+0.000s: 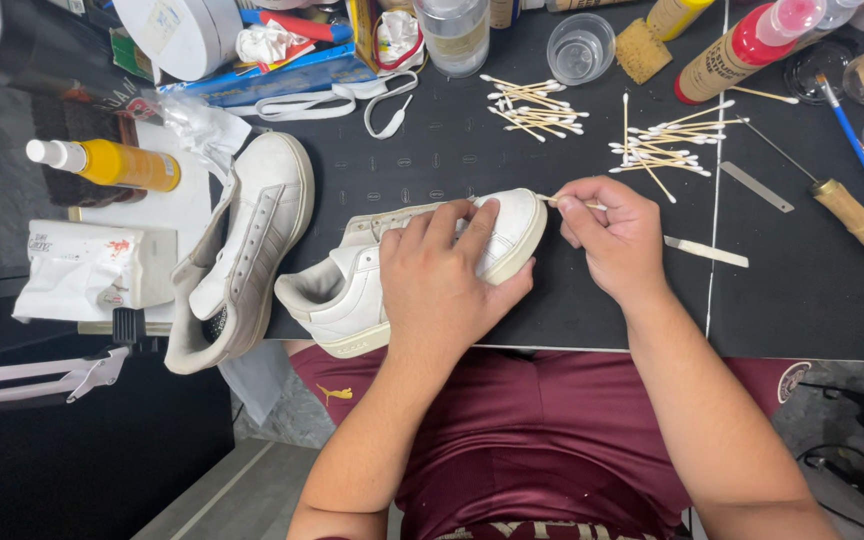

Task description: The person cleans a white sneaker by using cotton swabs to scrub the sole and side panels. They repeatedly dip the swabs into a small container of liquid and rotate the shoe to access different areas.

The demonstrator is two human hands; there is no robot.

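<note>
While L hand [439,275] clamps sneaker [352,290], R hand [612,235] pinches swab [552,201] w/ fingertips

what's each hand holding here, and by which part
The left hand grips the white sneaker over its top, near the toe. The right hand pinches a cotton swab by its stick, tip at the toe.

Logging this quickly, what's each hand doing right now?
Left hand: closed over the white sneaker, holding it.
Right hand: pinching a cotton swab at the toe.
</note>
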